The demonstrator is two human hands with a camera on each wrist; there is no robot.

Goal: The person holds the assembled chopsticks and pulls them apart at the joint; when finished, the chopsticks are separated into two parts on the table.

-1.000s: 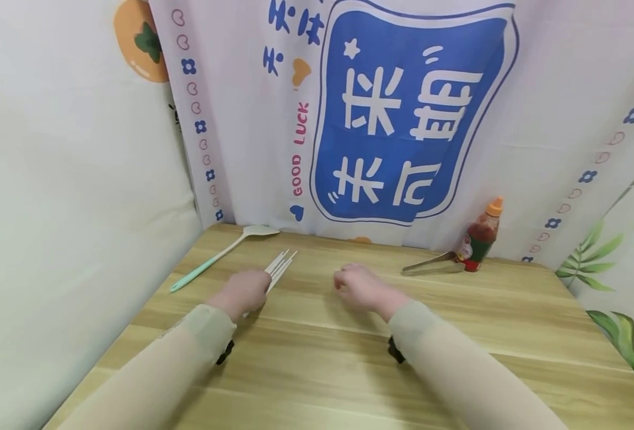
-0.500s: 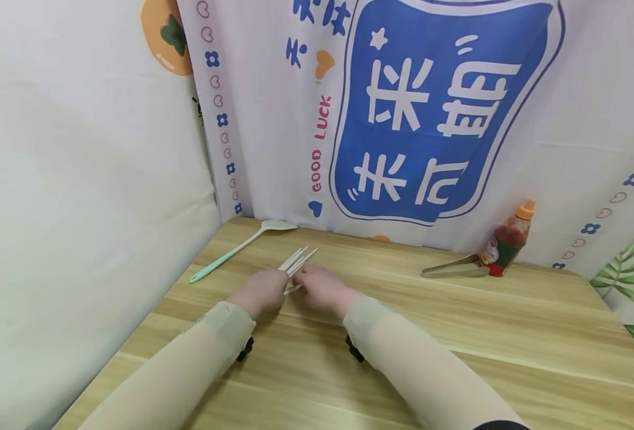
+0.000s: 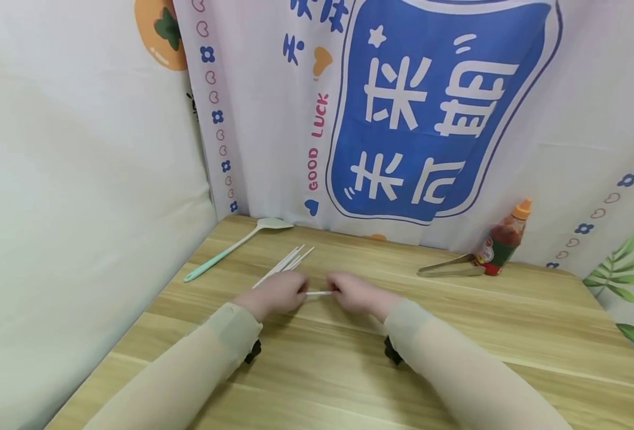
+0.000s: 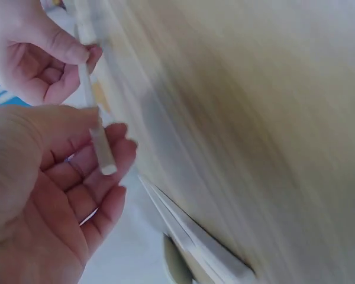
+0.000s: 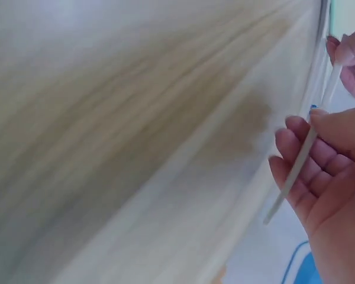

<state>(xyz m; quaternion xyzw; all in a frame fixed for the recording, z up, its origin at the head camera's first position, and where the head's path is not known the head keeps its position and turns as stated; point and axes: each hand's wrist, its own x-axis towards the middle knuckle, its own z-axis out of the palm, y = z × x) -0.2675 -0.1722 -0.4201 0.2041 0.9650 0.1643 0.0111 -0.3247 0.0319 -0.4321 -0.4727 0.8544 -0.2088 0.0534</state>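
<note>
A single white chopstick (image 3: pixel 318 293) spans the gap between the two hands, roughly level just above the table. My left hand (image 3: pixel 276 294) pinches one end between thumb and fingers; the left wrist view shows the thick blunt end of that chopstick (image 4: pixel 104 155) poking past the fingertips. Toward the other end, my right hand (image 3: pixel 357 291) pinches it too, and the thinner part (image 5: pixel 289 180) runs across its curled fingers in the right wrist view. Several more white chopsticks (image 3: pixel 290 260) lie in a loose bundle on the table behind the left hand, which partly hides them.
The wooden table (image 3: pixel 317 370) meets a printed cloth (image 3: pixel 273 149) at the back. A turner (image 3: pixel 225 253) with a mint handle lies at the back left. Metal tongs (image 3: pixel 448 267) lie at the back right beside an orange-capped sauce bottle (image 3: pixel 502 242).
The right hand came left to the bundle, then drew back right pinching one chopstick. The left hand has let go of the bundle and now pinches that chopstick's other end.
</note>
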